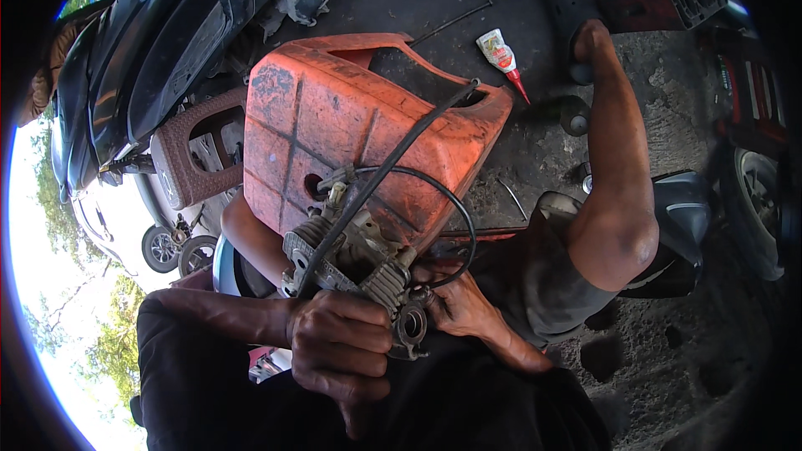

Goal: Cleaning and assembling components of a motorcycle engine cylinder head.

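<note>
In front of me is a finned metal engine part [388,284] that looks like a cylinder head. A round port [412,320] is at its near right corner. My left hand [342,347] is closed in a fist against its near left side, thumb pointing down; what lies inside the fingers is hidden. My right hand [458,301] grips its right side with bent fingers. A long black rod-like piece [393,159] runs from beside the left knuckles over the part. A thin black hose [455,196] loops to the right. Behind is a scuffed orange plastic stool [334,113] on its side.
A white and red squeeze bottle [499,54] and a thin rod [451,23] lie on the dark floor. Black vehicle panels [167,42] and a brown woven-pattern plastic piece [196,146] are at left. My bare right leg [622,159] stretches past the stool. A wheel [756,196] is far right.
</note>
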The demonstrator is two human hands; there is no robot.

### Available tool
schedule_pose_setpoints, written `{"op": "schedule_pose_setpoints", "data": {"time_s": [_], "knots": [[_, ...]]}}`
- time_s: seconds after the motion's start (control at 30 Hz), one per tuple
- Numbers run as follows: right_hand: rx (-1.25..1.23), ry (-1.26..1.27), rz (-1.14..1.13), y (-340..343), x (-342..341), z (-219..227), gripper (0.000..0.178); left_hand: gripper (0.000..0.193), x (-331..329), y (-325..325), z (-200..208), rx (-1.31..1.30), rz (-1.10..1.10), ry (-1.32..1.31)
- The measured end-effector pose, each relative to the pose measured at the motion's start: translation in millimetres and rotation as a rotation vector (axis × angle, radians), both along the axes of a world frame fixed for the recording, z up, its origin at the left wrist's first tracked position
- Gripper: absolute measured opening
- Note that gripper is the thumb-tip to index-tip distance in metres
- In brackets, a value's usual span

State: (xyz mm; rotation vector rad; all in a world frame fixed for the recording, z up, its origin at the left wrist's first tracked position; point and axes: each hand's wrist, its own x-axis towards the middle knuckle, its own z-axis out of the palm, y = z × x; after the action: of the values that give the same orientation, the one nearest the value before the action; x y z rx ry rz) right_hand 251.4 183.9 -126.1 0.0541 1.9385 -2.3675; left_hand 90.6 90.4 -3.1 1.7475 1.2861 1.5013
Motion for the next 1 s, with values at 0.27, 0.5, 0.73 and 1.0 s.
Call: {"op": "schedule_pose_setpoints", "data": {"time_s": [0.27,0.5,0.73,1.0], "knots": [[-0.152,-0.064,-0.055,-8.5,-7.3,3.8,0.018,0.047,0.1,-0.3,0.0,0.002,0.076,-0.010],[-0.236,-0.028,-0.138,-11.7,-8.6,8.0,0.022,0.049,8.4,2.1,-1.1,0.029,0.127,-0.008],[-0.187,-0.057,-0.081,-8.5,2.0,8.9,0.022,0.049,9.8,3.9,2.2,-0.009,0.127,0.011],[0.044,-0.167,0.056,7.2,2.1,19.8,0.024,0.048,9.5,2.7,-0.5,-0.004,0.113,0.031]]}}
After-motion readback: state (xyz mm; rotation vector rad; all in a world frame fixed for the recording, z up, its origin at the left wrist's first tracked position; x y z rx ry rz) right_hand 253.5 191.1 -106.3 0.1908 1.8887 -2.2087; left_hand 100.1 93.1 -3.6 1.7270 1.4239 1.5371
